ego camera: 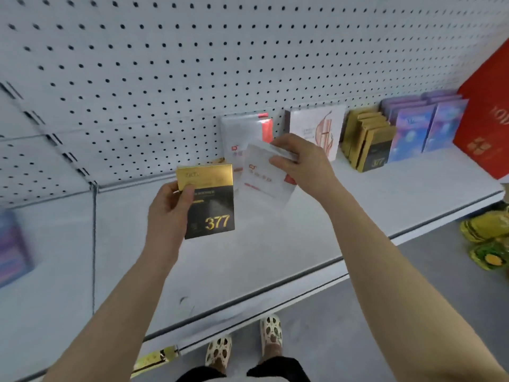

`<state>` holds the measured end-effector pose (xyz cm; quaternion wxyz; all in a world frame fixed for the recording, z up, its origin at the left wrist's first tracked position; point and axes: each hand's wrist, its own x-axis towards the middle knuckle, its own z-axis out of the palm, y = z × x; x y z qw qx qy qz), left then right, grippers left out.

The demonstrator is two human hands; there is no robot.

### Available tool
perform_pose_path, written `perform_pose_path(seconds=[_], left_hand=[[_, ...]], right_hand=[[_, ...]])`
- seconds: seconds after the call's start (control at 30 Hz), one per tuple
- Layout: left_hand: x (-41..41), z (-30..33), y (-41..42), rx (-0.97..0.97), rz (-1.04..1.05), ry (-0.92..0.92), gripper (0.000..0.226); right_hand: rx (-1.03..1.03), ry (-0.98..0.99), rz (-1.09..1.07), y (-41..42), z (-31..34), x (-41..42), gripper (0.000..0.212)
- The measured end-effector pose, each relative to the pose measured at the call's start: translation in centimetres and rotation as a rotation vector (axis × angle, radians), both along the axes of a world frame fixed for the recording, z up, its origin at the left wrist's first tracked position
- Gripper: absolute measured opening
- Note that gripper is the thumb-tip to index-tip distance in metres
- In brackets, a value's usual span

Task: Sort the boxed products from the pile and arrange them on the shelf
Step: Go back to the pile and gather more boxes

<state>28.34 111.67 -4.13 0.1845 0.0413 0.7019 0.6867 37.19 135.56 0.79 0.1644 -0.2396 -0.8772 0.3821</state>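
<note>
Left hand (168, 208) grips black-and-gold box (210, 205) | right hand (300, 158) pinches white box (261, 175) by its top, above shelf (358, 194)

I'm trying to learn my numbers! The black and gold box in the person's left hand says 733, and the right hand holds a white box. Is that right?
Nearly. The head view shows the black and gold box in the left hand says 377, not 733. The rest is right: the right hand holds a white box.
</note>
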Motion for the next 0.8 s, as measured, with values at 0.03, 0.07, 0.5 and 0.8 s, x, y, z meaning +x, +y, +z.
perform_pose_path(seconds=[0.03,0.07,0.5,0.8], left_hand=[[0.2,-0.3,0.3,-0.008,0.034,0.001,0.010],[0.4,-0.4,0.7,-0.019,0.075,0.002,0.008],[4.8,-0.8,5.6,-0.077,0.338,-0.001,0.009],[5.4,-0.4,7.3,-0.054,0.229,0.004,0.008]], right_hand=[[0.009,-0.008,0.047,0.9,-0.1,-1.1,0.023],[0.020,-0.015,0.096,1.8,-0.2,-2.2,0.023],[0.530,0.174,0.369,7.2,-5.3,-10.0,0.035],[0.214,0.232,0.305,5.4,-3.4,-5.2,0.021]])
